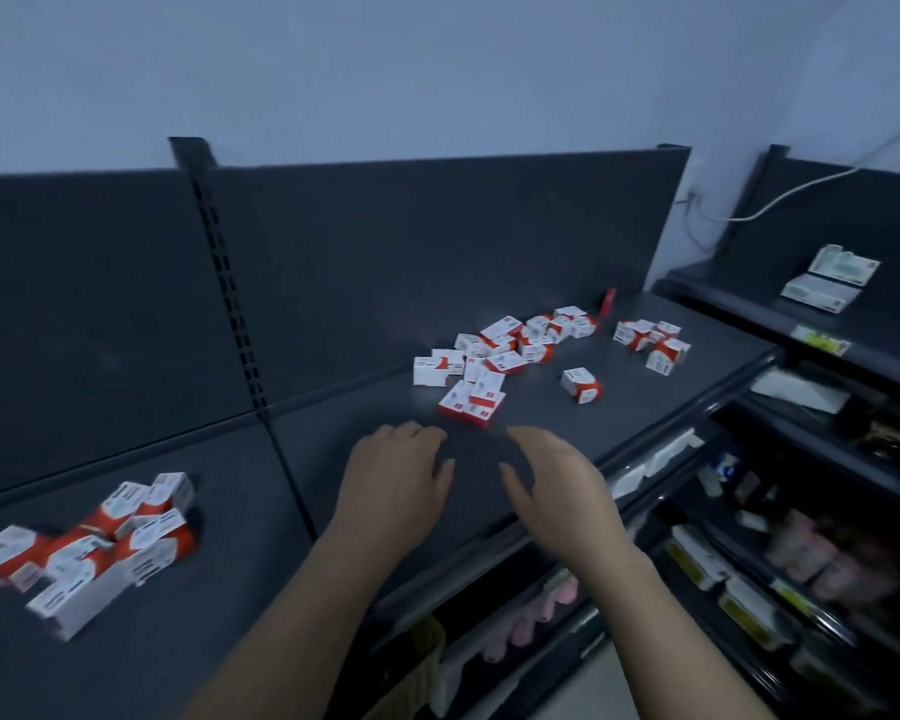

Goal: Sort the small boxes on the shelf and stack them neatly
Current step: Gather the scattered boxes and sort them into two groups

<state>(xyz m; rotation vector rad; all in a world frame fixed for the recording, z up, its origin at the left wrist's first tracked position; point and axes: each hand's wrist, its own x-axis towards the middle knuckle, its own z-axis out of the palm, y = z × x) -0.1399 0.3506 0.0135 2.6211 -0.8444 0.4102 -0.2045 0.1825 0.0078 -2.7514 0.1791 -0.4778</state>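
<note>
Just beyond the spread, empty left hand (pixel 396 472) and right hand (pixel 557 480) lie scattered small boxes (pixel 494 356).

Small boxes (pixel 489 358) of smooth printed card lie just beyond the left hand (pixel 393 480) and right hand (pixel 562 485) on a shelf (pixel 645 413) of matt, dark painted metal, whose slotted back panel (pixel 437 252), farther beyond the hands, shows the same dull, smooth finish.
</note>
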